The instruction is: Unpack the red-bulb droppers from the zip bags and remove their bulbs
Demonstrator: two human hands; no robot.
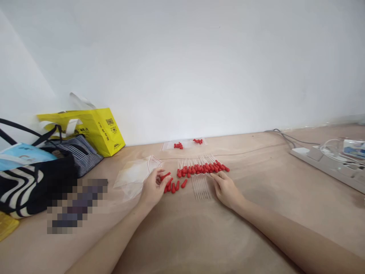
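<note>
Left hand (151,190): fingers bent round, pinching a red bulb (165,176). Right hand (227,190): thumb and fingertips pressed together on a thin clear tube (202,174), its free end pointing left. Hands apart, bulb and tube not touching. Between them, near the left fingers, loose red bulbs (173,188); bare tubes (201,189) side by side beneath the right hand's tube. Just beyond, a row of bulb-ended tubes (199,169), bulbs toward the near edge of the worktop (182,232). Clear bags (131,177) left of the left hand; small packs with red pieces (178,145) by the far edge. Step in hand, as judged: bringing one bulb to one tube. Next move seems to call for lining the tube's end up with the bulb's mouth, pushing gently.
</note>
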